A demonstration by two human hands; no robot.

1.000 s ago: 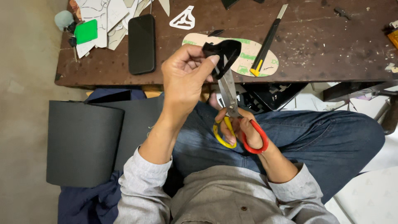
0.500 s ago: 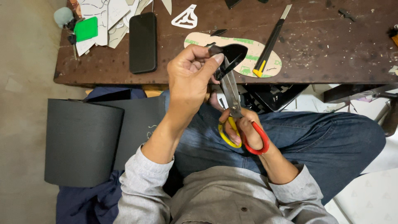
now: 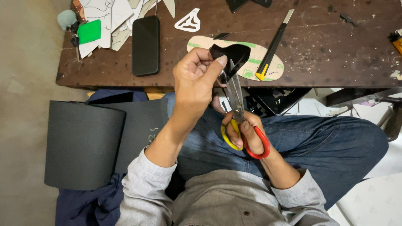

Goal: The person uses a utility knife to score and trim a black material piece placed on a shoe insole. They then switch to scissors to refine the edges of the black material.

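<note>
Two hands worked above the lap: the left hand (image 3: pixel 194 79) pinched a small black curved sheet piece (image 3: pixel 233 54) at its fingertips, while the right hand (image 3: pixel 247 134) gripped red-and-yellow-handled steel scissors (image 3: pixel 238 113), blades meeting the piece's lower edge.

Open space is sitting mostly on the right half of the brown table (image 3: pixel 335 54), past the utility knife (image 3: pixel 274 42), just small scraps there. The left end is getting crowded: black phone (image 3: pixel 145 45), paper cutouts (image 3: pixel 111 16), green block (image 3: pixel 89 31). Over the lap, the 2 hands and the scissors (image 3: pixel 238 113) are filling the middle, and a black sheet roll (image 3: pixel 83 144) is blocking the left side.
</note>
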